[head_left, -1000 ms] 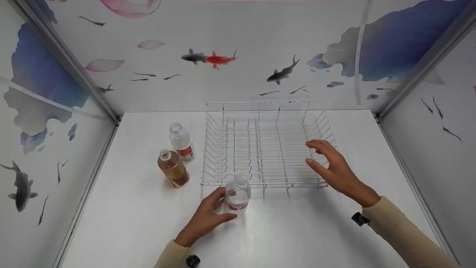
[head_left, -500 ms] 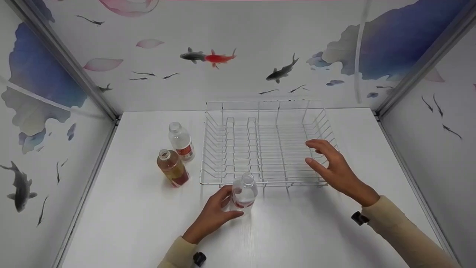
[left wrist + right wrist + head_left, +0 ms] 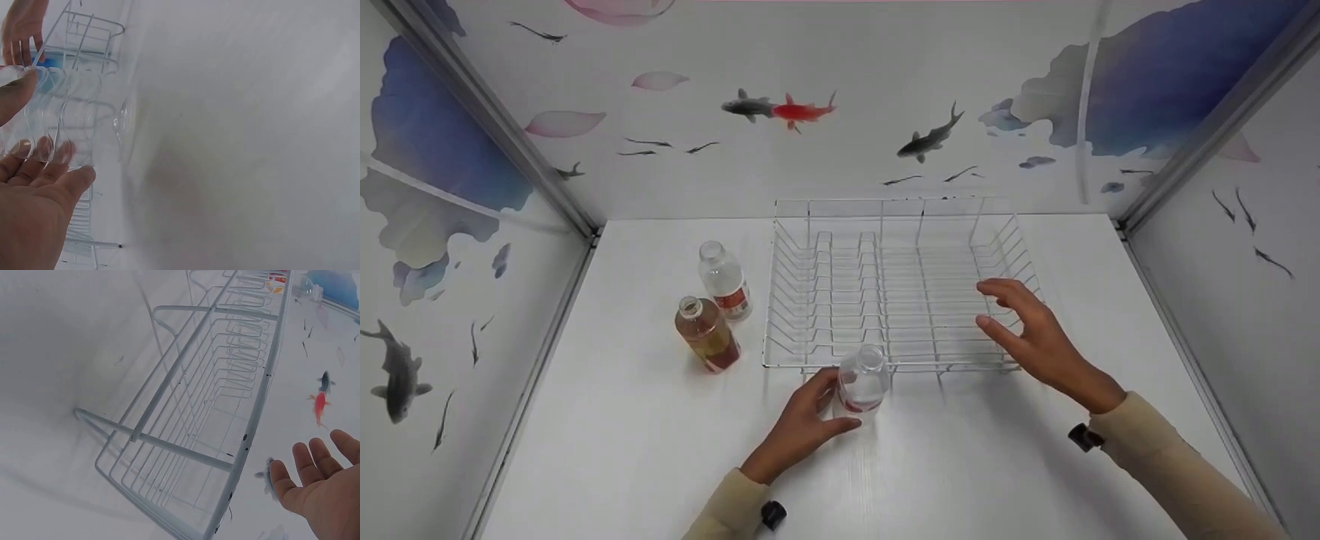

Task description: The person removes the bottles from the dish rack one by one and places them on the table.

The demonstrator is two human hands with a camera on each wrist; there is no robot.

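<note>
In the head view, my left hand [image 3: 799, 424] grips a clear plastic bottle [image 3: 864, 386] with an uncapped neck and a little red low on its side. The bottle stands upright at the front edge of a white wire dish rack [image 3: 245, 439]. Seen from the left wrist, fingers and thumb wrap the ridged bottle [image 3: 73, 115] from both sides. Over the rack's right side hovers my right hand [image 3: 1039, 345], fingers spread and loosely bent, nothing between them. From the right wrist, that hand [image 3: 332, 489] appears beside the rack's rail.
Left of the rack stand two more bottles: a brown-tinted one [image 3: 709, 337] with a yellow and red label, and a clear one [image 3: 725, 281] with a red label behind it. White panels painted with fish [image 3: 804, 112] enclose the white tabletop [image 3: 622, 435] on three sides.
My left hand has moved right and slightly away from me with the clear bottle, along the rack's front. The right hand has stayed in place over the rack.
</note>
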